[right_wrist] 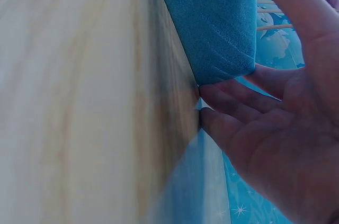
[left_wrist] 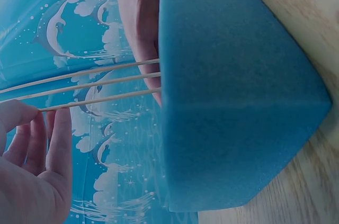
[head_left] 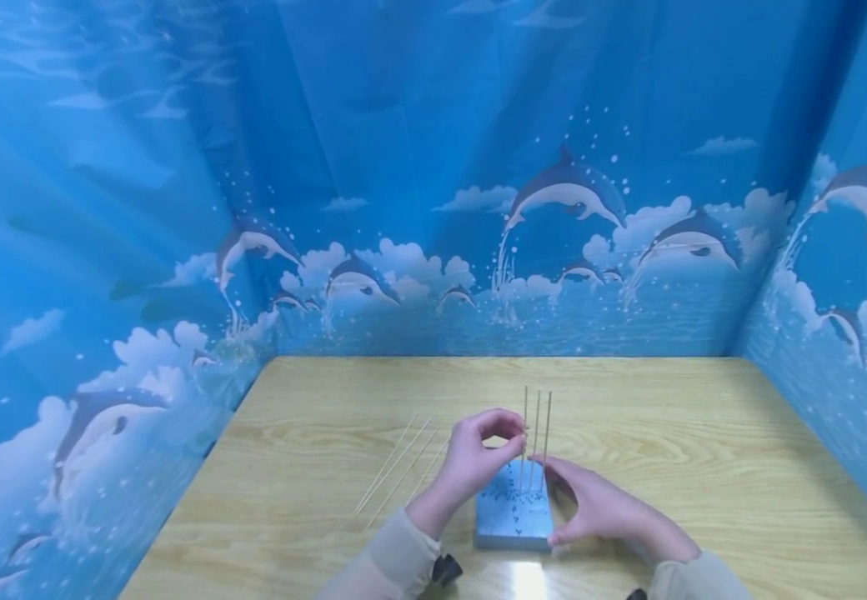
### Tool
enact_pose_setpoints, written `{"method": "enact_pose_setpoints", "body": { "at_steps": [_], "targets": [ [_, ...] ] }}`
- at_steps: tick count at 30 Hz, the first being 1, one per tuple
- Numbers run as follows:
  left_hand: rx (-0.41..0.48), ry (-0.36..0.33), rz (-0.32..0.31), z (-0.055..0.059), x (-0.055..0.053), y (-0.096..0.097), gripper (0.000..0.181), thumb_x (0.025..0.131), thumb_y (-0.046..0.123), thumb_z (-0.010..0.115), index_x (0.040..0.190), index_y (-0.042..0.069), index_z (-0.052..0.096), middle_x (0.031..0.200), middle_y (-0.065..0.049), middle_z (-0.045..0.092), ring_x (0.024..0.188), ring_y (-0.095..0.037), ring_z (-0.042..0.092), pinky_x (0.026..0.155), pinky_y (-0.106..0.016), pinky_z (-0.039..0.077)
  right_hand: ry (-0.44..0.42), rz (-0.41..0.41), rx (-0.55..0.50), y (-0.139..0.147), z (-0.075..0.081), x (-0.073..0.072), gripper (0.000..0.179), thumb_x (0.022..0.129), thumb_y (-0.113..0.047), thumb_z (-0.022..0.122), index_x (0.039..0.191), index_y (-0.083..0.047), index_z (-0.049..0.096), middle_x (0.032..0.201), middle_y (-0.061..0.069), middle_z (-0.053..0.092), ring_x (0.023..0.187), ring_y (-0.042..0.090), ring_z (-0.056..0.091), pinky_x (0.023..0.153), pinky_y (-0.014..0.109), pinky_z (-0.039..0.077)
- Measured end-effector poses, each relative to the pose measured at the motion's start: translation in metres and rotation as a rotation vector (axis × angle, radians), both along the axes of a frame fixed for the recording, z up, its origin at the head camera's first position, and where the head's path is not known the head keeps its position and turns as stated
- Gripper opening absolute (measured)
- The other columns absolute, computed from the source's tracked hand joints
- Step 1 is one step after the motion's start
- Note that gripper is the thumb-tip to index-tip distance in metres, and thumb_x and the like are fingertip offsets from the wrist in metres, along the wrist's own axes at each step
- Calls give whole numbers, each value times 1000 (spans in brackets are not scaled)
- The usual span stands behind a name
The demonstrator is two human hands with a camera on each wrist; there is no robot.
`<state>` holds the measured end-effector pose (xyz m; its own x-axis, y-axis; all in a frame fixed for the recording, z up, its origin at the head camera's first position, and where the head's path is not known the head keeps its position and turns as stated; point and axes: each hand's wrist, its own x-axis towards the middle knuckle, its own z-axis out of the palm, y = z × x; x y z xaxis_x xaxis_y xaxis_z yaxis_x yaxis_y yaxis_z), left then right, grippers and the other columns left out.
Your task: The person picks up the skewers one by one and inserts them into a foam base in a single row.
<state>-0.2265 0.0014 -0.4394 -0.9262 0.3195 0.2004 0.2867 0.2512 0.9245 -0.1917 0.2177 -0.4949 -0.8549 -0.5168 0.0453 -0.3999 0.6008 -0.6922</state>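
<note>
A blue foam block (head_left: 497, 523) with many small holes dotting its top lies on the table. Three thin wooden skewers stand upright in it, close together. My left hand (head_left: 478, 454) pinches the leftmost skewer (head_left: 526, 404) between thumb and fingers, partway up its length; the left wrist view shows this skewer (left_wrist: 106, 98) entering the block. The other two skewers (head_left: 547, 425) stand just to its right. Around the block's right side, my right hand (head_left: 602, 504) holds it, thumb at the near corner and fingers by the far edge. In the right wrist view, fingertips (right_wrist: 214, 121) reach the block's lower corner.
Several loose skewers (head_left: 396, 450) lie slanted on the wooden table (head_left: 291, 533), left of the block. Blue curtains (head_left: 403, 167) printed with dolphins enclose the table at the back and both sides.
</note>
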Motion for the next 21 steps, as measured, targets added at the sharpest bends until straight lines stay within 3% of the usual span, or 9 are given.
{"method": "enact_pose_setpoints", "body": {
  "at_steps": [9,17,21],
  "targets": [
    [-30,0,-16,0,0,0,15,87,14,73,102,13,72,90,6,73,86,-1,66,99,-37,55,-8,1,-1,0,1,0,118,60,-53,86,148,4,35,148,21,47,132,41,49,111,61,35],
    [-49,15,0,-1,-1,3,13,86,14,73,99,17,72,89,8,73,85,0,65,98,-39,55,11,2,11,1,-2,-1,118,59,-56,85,148,3,35,148,22,47,132,40,49,111,61,36],
    [-43,21,-6,-1,-1,3,14,86,13,73,100,14,72,89,7,73,85,0,65,99,-39,55,12,2,12,1,-2,-1,118,59,-56,85,148,3,35,148,22,47,133,40,49,111,61,36]
  ]
}}
